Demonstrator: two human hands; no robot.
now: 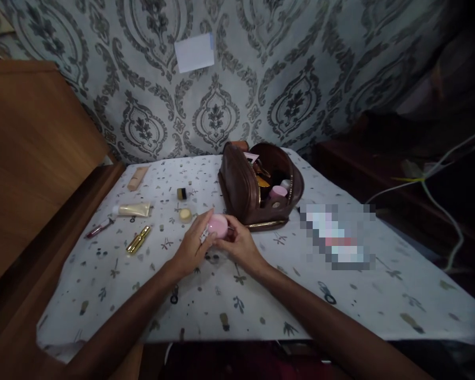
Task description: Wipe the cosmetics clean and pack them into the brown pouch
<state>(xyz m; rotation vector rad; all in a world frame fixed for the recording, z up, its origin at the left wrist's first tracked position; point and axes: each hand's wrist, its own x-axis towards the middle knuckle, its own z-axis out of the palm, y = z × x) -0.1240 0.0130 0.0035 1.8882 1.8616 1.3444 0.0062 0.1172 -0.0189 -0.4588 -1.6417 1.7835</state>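
Observation:
Between my two hands is a small round pink jar [218, 226], its lid side facing up. The fingers of my left hand [196, 240] close on its left side. From the right, my right hand [239, 243] grips it, with fingertips at its edge. Just behind my hands stands a brown cosmetic bag [239, 184], unzipped, with another pink-lidded container [278, 192] and other items inside. A small cream-lidded pot [185, 215] sits left of my left hand, and a dark and gold little jar [181, 193] lies behind it.
On the table's left are a gold lipstick tube [139, 240], a dark red lip gloss [99, 228], a cream tube [133, 210] and a beige tube [138, 178]. A blurred-out object [336, 236] lies at right. A wooden panel [35, 126] borders the left side; a white cable [443, 211] hangs right.

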